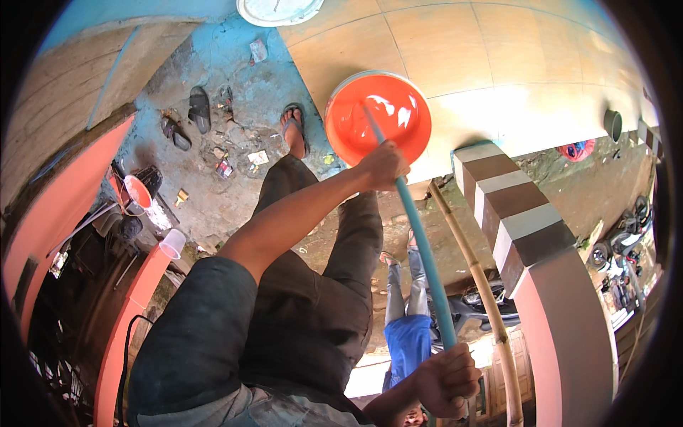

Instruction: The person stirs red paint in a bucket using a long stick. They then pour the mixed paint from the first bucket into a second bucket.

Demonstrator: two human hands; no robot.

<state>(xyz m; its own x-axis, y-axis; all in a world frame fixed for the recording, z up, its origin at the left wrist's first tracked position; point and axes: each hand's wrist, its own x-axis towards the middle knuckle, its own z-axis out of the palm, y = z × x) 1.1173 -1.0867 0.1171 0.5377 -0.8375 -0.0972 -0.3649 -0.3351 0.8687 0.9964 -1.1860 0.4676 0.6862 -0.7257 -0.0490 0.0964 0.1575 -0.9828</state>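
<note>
A long blue-green pole [425, 245] runs down from a bucket of orange paint [346, 148] toward the lower right. The pole's far end dips into the glossy paint. My left hand [384, 166] is closed around the pole just outside the bucket's near rim. Lower down, my right hand [448, 381] grips the same pole in a fist. The bucket stands on a tan tiled ledge [441, 50], close to its edge. Below it, my sandalled foot [293, 128] rests on the rough ground.
At left lie dark sandals [199, 110], a brush [181, 197] and a paint-smeared bucket [136, 192]. A white cup [172, 244] sits on an orange wall. A striped pillar [509, 192] and bamboo pole [477, 270] rise at right. A person in blue [408, 345] is below.
</note>
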